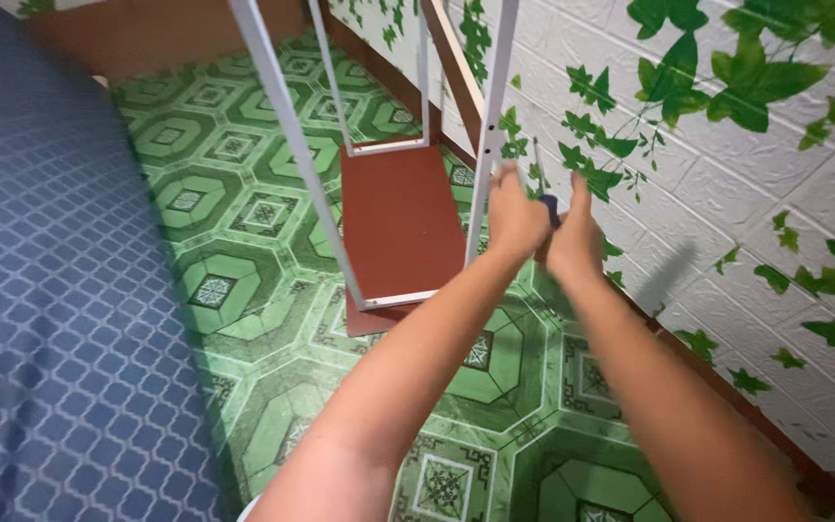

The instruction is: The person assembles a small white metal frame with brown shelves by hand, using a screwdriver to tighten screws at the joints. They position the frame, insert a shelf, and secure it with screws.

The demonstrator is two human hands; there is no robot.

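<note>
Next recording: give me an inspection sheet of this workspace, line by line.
Surface: green patterned floor; blue patterned mattress at left.
Job's things: white metal frame with a brown shelf board; screwdriver, blue handle.
Clutter: nothing seen.
Grippers: left hand by the frame's upright; right hand beside it; the screwdriver sits between them, grip unclear.
Cables: nothing seen.
Surroundings: white brick-pattern wall with green leaf vines.
</note>
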